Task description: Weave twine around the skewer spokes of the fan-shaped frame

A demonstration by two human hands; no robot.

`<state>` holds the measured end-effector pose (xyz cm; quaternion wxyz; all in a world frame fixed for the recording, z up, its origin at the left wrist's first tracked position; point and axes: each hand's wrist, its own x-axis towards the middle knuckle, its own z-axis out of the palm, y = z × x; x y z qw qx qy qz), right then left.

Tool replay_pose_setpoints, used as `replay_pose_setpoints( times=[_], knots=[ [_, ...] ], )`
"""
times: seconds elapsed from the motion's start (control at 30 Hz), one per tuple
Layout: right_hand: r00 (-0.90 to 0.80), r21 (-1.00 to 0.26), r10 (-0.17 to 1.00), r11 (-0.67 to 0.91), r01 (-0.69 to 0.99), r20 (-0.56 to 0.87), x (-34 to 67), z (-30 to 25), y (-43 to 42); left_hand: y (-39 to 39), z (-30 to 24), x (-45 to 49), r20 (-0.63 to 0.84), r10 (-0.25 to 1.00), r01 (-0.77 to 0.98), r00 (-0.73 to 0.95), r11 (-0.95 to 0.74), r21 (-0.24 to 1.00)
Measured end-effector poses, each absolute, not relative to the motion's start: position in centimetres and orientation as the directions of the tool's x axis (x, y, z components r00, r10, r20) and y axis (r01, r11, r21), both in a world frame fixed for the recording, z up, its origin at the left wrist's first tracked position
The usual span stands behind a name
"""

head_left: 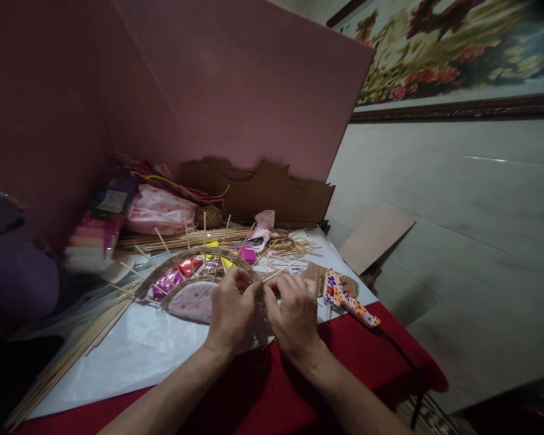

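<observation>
A half-round piece of work lies on the table, with a pink patterned fabric panel [191, 301] at its base. Brown twine [208, 249] is woven in an arched band across thin sticks [162, 240] that fan outward. At the right end of this arch, my left hand [233, 308] pinches the twine between thumb and fingers. My right hand [292, 311] is closed just beside it, its fingertips also on the twine near one of the sticks. The fingers hide the exact spot they grip. Some loose twine seems to hang below the hands.
A floral-patterned glue gun [349, 299] lies on cardboard to the right. Behind are a ball of twine [208, 217], a pink fabric bundle [161, 208], small coloured packets [167, 283] and torn cardboard [272, 190]. Long thin sticks [79, 350] lie along the left. Red cloth [358, 356] covers the front edge.
</observation>
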<state>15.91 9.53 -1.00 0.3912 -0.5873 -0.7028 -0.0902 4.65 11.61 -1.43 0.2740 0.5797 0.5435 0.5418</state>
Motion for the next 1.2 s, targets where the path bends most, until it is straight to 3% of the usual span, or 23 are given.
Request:
replay_pose_setpoints(
  times=[1.2],
  knots=[
    [-0.018, -0.319, 0.736, 0.315, 0.894, 0.676, 16.16, -1.11, 9.73, 11.51, -1.24, 4.67, 0.355, 0.918, 0.395, -0.176, -0.265, 0.88]
  ],
)
